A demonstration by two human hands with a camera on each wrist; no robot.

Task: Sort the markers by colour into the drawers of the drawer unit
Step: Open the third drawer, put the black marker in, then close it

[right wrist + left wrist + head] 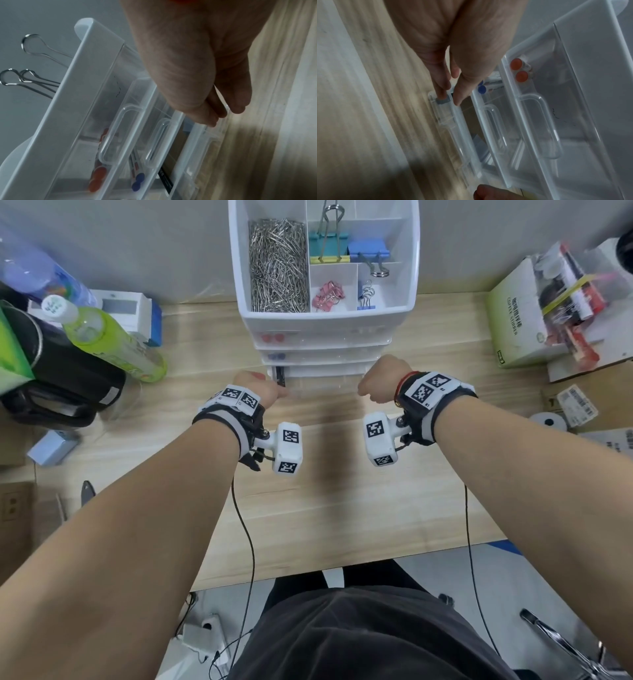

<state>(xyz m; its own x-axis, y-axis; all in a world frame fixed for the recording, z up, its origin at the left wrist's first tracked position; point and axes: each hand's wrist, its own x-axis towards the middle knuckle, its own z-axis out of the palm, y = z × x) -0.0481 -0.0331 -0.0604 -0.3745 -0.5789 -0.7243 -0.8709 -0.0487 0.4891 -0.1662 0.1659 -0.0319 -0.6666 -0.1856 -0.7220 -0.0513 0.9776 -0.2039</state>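
Wooden desk (342, 508), drawers (red, blue markers)

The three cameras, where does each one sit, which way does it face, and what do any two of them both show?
Head: worn on the head, looking forward and down at the drawer unit on the desk; both forearms, the left hand and the right hand show.
Left wrist: along the left hand, whose fingers touch the bottom drawer.
Right wrist: along the right hand, whose fingers touch the same drawer.
Shared: both wrist views show the red markers and the blue markers in the upper drawers.
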